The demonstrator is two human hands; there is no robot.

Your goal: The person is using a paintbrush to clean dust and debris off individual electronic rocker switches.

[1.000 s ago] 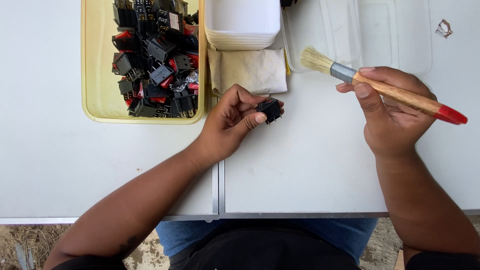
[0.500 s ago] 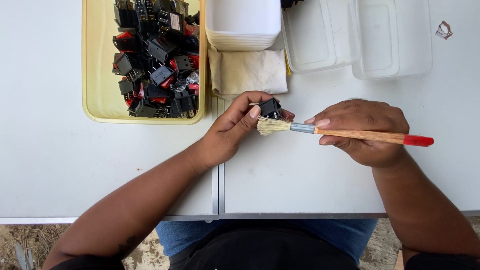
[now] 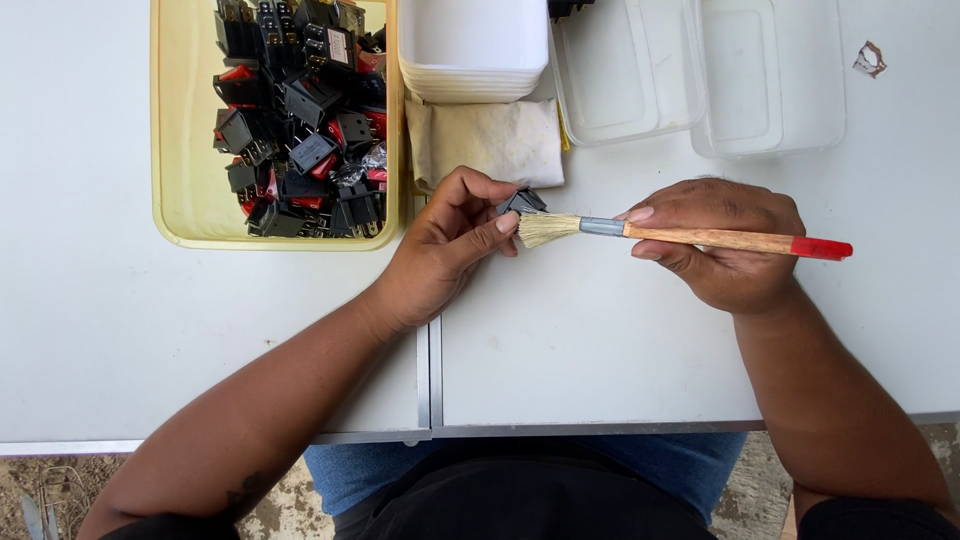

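Observation:
My left hand [image 3: 450,245] pinches a small black rocker switch [image 3: 522,201] just above the white table [image 3: 600,340]. My right hand [image 3: 725,245] grips a paintbrush [image 3: 690,236] with a wooden handle, a red end and a metal ferrule. The pale bristles touch the switch, right beside my left fingertips. Most of the switch is hidden behind my fingers and the bristles.
A yellow tray [image 3: 180,180] at the upper left holds several black and red switches [image 3: 300,130]. A stack of white tubs [image 3: 472,50] stands above a folded beige cloth [image 3: 490,140]. Two transparent containers [image 3: 700,70] lie at the upper right. A seam [image 3: 435,375] splits the table.
My right hand swung the brush down from the upper right until its bristles met the switch. My left hand stayed in place, turning the switch slightly.

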